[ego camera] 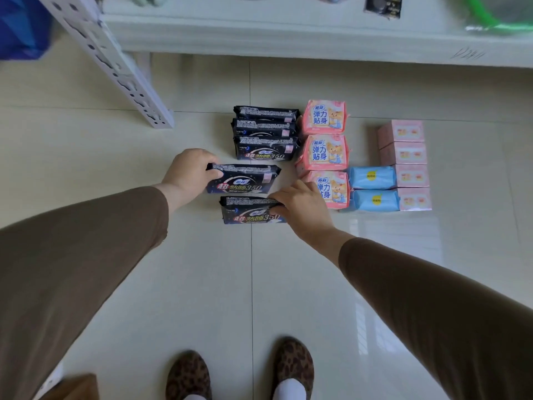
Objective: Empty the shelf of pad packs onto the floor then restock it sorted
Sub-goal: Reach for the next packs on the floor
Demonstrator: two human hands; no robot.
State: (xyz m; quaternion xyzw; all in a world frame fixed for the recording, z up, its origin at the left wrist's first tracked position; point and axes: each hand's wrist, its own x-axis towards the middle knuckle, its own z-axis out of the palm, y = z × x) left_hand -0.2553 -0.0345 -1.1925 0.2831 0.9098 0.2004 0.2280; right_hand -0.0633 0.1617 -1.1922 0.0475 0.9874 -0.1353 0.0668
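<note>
Pad packs lie in rows on the pale tiled floor. My left hand [189,170] grips the left end of a dark navy pack [245,180]. My right hand [300,206] grips the right end of another navy pack [248,212] just in front of it. Three more navy packs [265,137] are lined up behind them. To the right is a column of three pink bear-print packs [326,148], then two light blue packs [372,189], then several pale pink boxes [403,154].
The white shelf [288,36] runs across the top of the view, with a perforated white upright [115,67] slanting down at the left. A blue bag [20,27] sits at the top left. My feet in leopard-print slippers [239,370] stand on the tiles below.
</note>
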